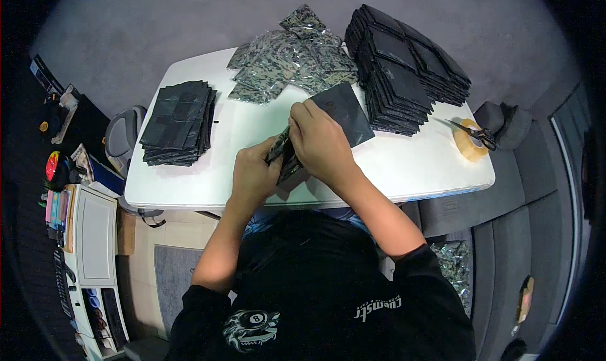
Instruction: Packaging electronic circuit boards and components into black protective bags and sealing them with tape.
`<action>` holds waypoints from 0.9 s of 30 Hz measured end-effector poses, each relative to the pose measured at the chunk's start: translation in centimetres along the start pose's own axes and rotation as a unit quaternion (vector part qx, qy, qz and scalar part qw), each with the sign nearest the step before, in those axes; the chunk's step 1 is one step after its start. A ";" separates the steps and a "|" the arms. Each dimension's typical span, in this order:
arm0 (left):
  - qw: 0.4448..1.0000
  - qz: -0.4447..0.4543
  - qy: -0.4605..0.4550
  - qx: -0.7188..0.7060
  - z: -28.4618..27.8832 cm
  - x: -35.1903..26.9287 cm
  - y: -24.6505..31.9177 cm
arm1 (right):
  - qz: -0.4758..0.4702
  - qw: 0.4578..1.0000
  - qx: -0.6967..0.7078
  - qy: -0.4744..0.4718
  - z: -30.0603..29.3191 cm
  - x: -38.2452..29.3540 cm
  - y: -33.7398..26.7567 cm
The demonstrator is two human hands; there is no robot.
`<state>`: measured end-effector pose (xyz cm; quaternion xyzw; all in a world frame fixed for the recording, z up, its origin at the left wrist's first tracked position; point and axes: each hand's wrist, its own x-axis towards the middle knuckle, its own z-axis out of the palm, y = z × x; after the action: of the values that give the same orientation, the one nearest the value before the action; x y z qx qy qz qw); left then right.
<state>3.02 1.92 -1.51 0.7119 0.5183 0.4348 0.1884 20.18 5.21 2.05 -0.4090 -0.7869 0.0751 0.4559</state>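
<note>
Near the front edge of the white table point(393, 171), my left hand point(255, 171) grips a folded camouflage-patterned packet point(279, 148). My right hand point(322, 143) pinches the upper part of the same packet, its fingers hiding much of it. A flat black plastic sheet or pouch point(348, 112) lies beyond my right hand. Clear-wrapped camouflage packets point(293, 60) are heaped at the far middle. To the left stands a stack of black pouches point(177, 121); larger stacks of black pouches point(402, 67) fill the far right.
A roll of clear tape point(469, 145) lies at the table's right, with black scissors point(476, 133) across it. A grey sofa point(511, 190) stands to the right. More shiny camouflage packets point(452, 266) are low beside it. On the left are a grey chair point(124, 133) and a white cabinet point(94, 238).
</note>
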 end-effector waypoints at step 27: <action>0.971 -0.067 0.137 -0.183 0.9 -0.2 0.7 | 0.002 0.998 0.064 0.017 -1.2 -3.3 0.9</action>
<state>4.15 1.58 -1.58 0.5630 0.4972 0.6020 0.2710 22.43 3.18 0.12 -0.3818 -0.7716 0.1197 0.4945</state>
